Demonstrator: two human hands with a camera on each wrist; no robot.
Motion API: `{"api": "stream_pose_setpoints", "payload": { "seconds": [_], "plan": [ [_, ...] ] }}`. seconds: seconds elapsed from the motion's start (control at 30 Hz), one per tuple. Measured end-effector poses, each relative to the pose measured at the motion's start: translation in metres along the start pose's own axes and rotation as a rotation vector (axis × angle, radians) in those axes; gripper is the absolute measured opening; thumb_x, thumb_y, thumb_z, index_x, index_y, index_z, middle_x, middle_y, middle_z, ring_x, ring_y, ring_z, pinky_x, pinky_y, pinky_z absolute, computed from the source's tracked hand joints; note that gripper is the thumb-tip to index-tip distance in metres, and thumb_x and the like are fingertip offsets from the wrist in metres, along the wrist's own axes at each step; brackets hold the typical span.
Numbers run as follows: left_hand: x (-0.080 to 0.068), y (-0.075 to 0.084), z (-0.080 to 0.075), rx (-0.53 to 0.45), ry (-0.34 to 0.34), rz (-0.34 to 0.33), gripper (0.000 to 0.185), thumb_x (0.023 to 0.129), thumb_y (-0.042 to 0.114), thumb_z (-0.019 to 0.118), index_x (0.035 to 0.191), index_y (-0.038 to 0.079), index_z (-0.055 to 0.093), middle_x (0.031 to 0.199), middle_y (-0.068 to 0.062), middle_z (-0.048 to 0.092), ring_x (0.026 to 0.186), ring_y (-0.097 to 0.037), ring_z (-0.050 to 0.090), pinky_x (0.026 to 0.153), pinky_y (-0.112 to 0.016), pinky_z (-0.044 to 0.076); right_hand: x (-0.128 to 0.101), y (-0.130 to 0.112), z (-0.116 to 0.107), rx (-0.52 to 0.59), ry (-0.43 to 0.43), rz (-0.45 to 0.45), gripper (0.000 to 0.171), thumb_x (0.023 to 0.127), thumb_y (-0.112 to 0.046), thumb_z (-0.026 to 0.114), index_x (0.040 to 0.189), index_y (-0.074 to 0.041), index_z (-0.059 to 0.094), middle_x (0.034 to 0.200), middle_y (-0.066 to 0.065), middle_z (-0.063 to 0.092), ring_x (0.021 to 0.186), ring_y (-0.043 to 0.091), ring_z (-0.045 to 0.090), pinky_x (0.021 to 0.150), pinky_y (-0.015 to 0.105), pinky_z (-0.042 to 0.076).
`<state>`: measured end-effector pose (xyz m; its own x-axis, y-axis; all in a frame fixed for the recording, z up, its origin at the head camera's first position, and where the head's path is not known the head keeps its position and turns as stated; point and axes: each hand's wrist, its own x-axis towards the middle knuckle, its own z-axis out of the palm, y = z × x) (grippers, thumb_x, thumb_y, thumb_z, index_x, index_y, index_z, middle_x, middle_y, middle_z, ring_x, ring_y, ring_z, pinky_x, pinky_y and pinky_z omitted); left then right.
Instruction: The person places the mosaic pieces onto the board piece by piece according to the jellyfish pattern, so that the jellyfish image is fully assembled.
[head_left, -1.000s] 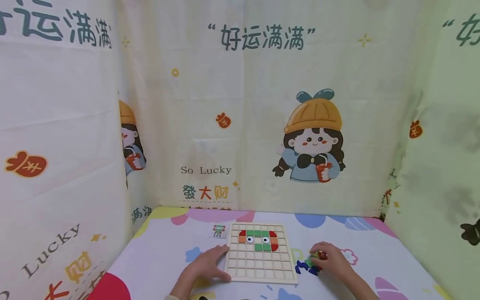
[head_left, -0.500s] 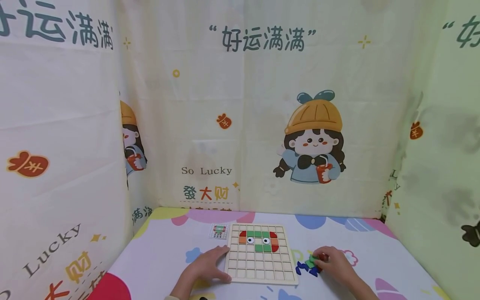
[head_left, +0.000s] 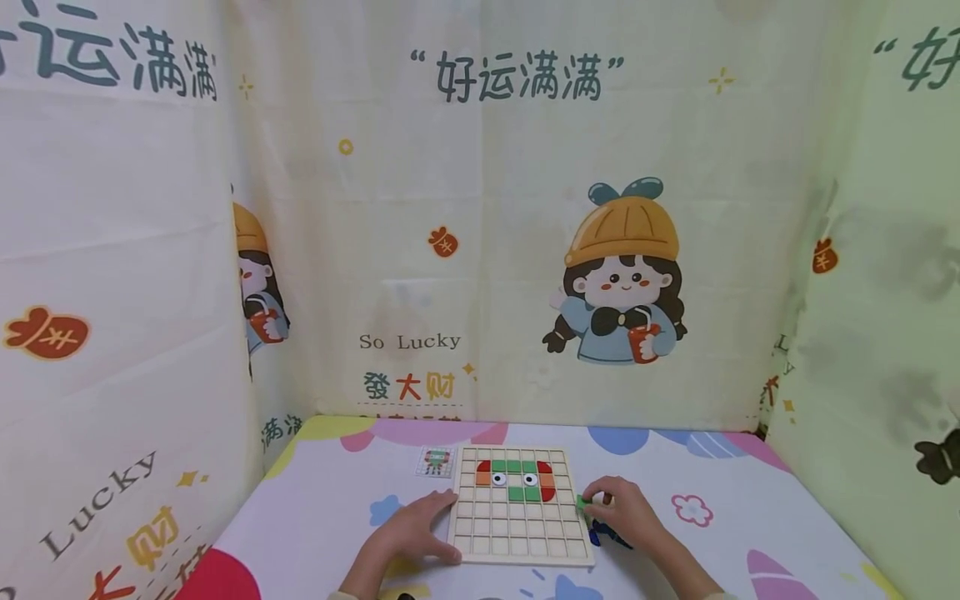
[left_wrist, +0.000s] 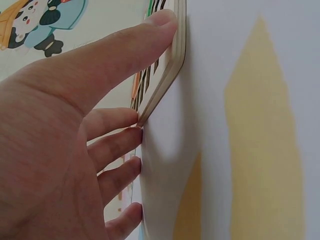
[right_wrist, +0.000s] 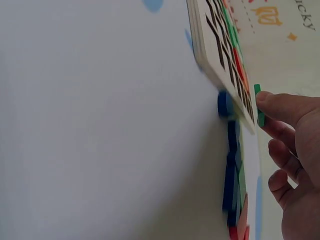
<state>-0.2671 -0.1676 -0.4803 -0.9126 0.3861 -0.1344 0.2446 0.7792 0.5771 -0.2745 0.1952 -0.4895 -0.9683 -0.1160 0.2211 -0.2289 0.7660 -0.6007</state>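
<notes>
A light wooden grid board lies on the table, with red, orange and green tiles and two eye tiles forming a face shape in its upper rows. At its left side my left hand spreads, thumb on the near corner and fingers against the left edge; in the left wrist view the thumb lies across the rim. My right hand, just past the board's right edge, pinches a green tile between thumb and forefinger. Dark blue pieces lie under that hand, partly hidden by it.
A small picture card showing a coloured figure on a grid lies at the board's upper left. Red and green pieces sit among the blue ones in the right wrist view. Printed cloth walls enclose the table's back and sides.
My right hand has lifted the green tile from the loose pieces and moved left toward the board's right edge. The left hand stays in place against the board.
</notes>
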Motion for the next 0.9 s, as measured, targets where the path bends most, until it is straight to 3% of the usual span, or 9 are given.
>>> {"api": "stream_pose_setpoints", "payload": {
  "seconds": [0.4, 0.73, 0.9],
  "plan": [
    [0.0, 0.002, 0.002, 0.002, 0.003, 0.006, 0.09, 0.059, 0.05, 0.079, 0.136, 0.021, 0.042, 0.143, -0.006, 0.041, 0.132, -0.036, 0.035, 0.106, -0.058, 0.03, 0.02, -0.025, 0.028, 0.069, -0.093, -0.051, 0.008, 0.076, -0.017, 0.072, 0.083, -0.02, 0.069, 0.089, -0.005, 0.064, 0.074, 0.012, 0.048, 0.056, 0.018, 0.038],
    [-0.002, 0.001, 0.0, 0.02, 0.015, 0.015, 0.09, 0.06, 0.05, 0.078, 0.137, 0.02, 0.042, 0.143, -0.007, 0.041, 0.132, -0.035, 0.035, 0.106, -0.057, 0.031, 0.031, -0.036, 0.047, 0.042, -0.064, -0.071, 0.006, 0.077, -0.016, 0.072, 0.079, -0.018, 0.067, 0.08, -0.006, 0.059, 0.073, 0.011, 0.046, 0.059, 0.019, 0.038],
    [-0.001, 0.002, 0.001, 0.022, 0.011, 0.014, 0.09, 0.06, 0.051, 0.078, 0.137, 0.022, 0.042, 0.143, -0.006, 0.042, 0.131, -0.035, 0.036, 0.105, -0.057, 0.031, 0.031, -0.037, 0.049, 0.012, -0.027, -0.062, 0.008, 0.076, -0.017, 0.072, 0.076, -0.021, 0.065, 0.084, -0.006, 0.059, 0.077, 0.012, 0.047, 0.063, 0.022, 0.041]
  ]
}}
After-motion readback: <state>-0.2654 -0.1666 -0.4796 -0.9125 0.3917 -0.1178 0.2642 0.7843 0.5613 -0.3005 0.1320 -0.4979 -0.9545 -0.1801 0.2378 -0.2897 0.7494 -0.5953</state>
